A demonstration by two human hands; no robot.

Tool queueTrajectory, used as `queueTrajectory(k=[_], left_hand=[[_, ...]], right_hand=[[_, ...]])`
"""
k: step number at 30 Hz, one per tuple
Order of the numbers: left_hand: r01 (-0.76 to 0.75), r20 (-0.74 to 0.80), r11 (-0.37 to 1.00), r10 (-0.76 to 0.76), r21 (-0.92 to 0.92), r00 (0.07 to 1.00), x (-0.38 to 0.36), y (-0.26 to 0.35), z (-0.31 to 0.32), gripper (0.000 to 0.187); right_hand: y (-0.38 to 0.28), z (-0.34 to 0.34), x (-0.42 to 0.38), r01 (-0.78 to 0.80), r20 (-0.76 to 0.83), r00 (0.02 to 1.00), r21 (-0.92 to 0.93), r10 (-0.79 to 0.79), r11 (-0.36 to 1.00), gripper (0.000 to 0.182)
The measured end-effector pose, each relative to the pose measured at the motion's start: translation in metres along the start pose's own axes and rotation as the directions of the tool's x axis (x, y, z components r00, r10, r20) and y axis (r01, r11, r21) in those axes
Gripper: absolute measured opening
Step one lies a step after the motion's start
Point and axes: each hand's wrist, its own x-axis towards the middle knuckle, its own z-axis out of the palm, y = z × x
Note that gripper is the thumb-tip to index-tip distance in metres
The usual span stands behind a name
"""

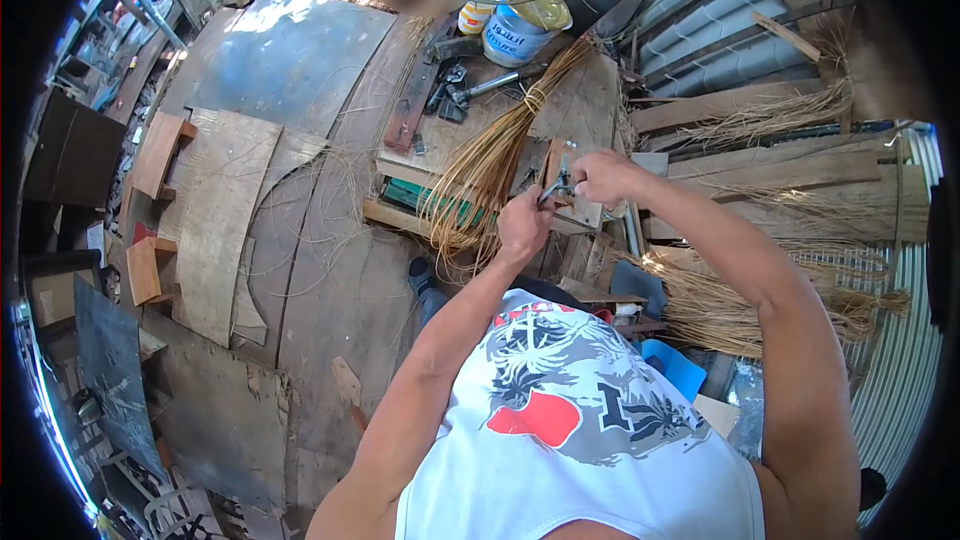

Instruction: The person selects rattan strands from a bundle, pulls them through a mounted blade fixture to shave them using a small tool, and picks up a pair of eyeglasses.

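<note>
My left hand point(524, 224) is closed around the lower end of a small metal tool point(562, 180), at the right edge of the wooden workbench point(590, 110). Just right of it, my right hand point(603, 178) is closed at the tool's other side; what its fingers pinch is too small to make out. A reddish wooden block point(553, 162) lies behind the tool. Beside my left hand, a tied bundle of thin brown canes point(492, 162) slants across the bench, its loose ends hanging over the front edge.
A white bucket point(512, 38), a yellow-and-white can point(478, 12) and a hammer point(490, 83) are at the back of the bench. More cane bundles point(740, 305) lie at right. Plywood sheets point(215, 210) cover the floor at left. A foot point(420, 275) shows below the bench.
</note>
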Motion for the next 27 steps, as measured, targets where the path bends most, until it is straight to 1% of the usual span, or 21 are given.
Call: queueTrajectory(k=[1,2,3,4,5,6,8,9,11,12,15,17,18,20,21,22,23,24,25,26,27], left_hand=[[-0.019,-0.078,1.000,0.018,-0.019,0.997,-0.001,0.000,0.001,0.024],[-0.018,-0.076,1.000,0.016,-0.019,0.997,-0.001,0.000,0.003,0.024],[-0.029,-0.091,0.999,0.030,0.014,0.995,-0.001,-0.001,0.004,0.024],[-0.040,-0.105,0.998,0.045,0.047,0.993,-0.001,-0.003,0.007,0.024],[-0.040,-0.101,0.998,0.044,0.048,0.994,-0.001,-0.005,0.009,0.024],[-0.057,-0.111,0.998,0.060,0.038,0.992,-0.002,-0.008,0.011,0.023],[-0.078,-0.116,0.997,0.080,0.025,0.990,-0.002,-0.010,0.016,0.021],[-0.089,-0.120,0.996,0.092,0.029,0.989,-0.002,-0.011,0.017,0.020],[-0.090,-0.110,0.996,0.091,0.017,0.990,-0.002,-0.010,0.017,0.018],[-0.092,-0.110,0.996,0.093,0.018,0.990,-0.002,-0.010,0.016,0.018],[-0.125,-0.143,0.992,0.126,0.021,0.982,-0.002,-0.008,0.013,0.020],[-0.030,-0.072,0.998,0.026,-0.063,0.997,-0.005,-0.003,0.001,0.022],[-0.029,-0.057,0.998,0.026,-0.053,0.998,-0.004,-0.002,-0.002,0.022],[-0.010,-0.113,0.965,-0.020,-0.262,0.993,0.000,-0.001,-0.008,0.026],[-0.027,-0.127,0.965,-0.006,-0.260,0.992,0.002,0.000,-0.013,0.027],[0.082,-0.001,0.918,-0.089,-0.389,0.996,0.000,0.019,-0.032,0.023],[0.077,0.018,0.931,-0.076,-0.358,0.997,0.003,0.018,-0.036,0.023],[0.069,0.036,0.944,-0.061,-0.324,0.998,0.010,0.015,-0.038,0.022],[0.068,0.080,0.925,-0.041,-0.373,0.996,0.019,0.006,-0.034,0.024],[0.083,0.091,0.935,-0.054,-0.344,0.994,0.023,0.017,-0.038,0.024],[0.110,0.138,0.947,-0.071,-0.301,0.988,0.029,0.030,-0.042,0.026]], right_hand=[[0.009,0.010,0.005,0.081,-0.116,0.990,-0.036,-0.085,0.996,0.018],[0.014,0.017,0.009,0.157,-0.226,0.959,-0.082,-0.172,0.984,0.018],[0.017,0.022,0.014,0.156,-0.224,0.960,-0.080,-0.170,0.985,0.018],[0.016,0.024,0.014,0.153,-0.243,0.952,-0.142,-0.184,0.978,0.017],[0.015,0.025,0.015,0.148,-0.261,0.945,-0.203,-0.199,0.968,0.015],[0.014,0.030,0.013,0.146,-0.259,0.946,-0.198,-0.195,0.969,0.015],[-0.006,0.033,-0.005,0.182,-0.193,0.918,-0.570,-0.345,0.802,0.015],[-0.007,0.035,-0.010,0.176,-0.195,0.921,-0.566,-0.338,0.805,0.015],[-0.009,0.037,-0.015,0.208,-0.207,0.876,-0.653,-0.435,0.728,0.013],[-0.010,0.036,-0.015,0.207,-0.209,0.876,-0.652,-0.435,0.729,0.013],[-0.012,0.034,-0.019,0.164,-0.233,0.904,-0.585,-0.358,0.794,0.012],[-0.010,0.035,-0.020,0.135,-0.276,0.901,-0.555,-0.335,0.821,0.015],[-0.006,0.035,-0.020,0.137,-0.277,0.903,-0.540,-0.329,0.830,0.015],[-0.001,0.028,-0.024,0.071,-0.299,0.923,-0.486,-0.243,0.871,0.017],[0.005,0.021,-0.030,0.017,-0.286,0.947,-0.403,-0.144,0.915,0.025],[0.014,0.025,-0.038,0.030,-0.275,0.951,-0.378,-0.143,0.925,0.025],[0.025,0.032,-0.048,0.142,-0.579,0.790,-0.145,-0.200,0.979,0.023],[0.037,0.043,-0.053,0.311,-0.827,0.547,0.056,-0.131,0.949,0.022],[0.052,0.062,-0.053,0.324,-0.825,0.554,0.087,-0.115,0.942,0.022],[0.065,0.086,-0.051,0.361,-0.731,0.681,0.385,0.041,0.849,0.024],[0.073,0.111,-0.048,0.341,-0.580,0.800,0.650,0.155,0.679,0.027]])
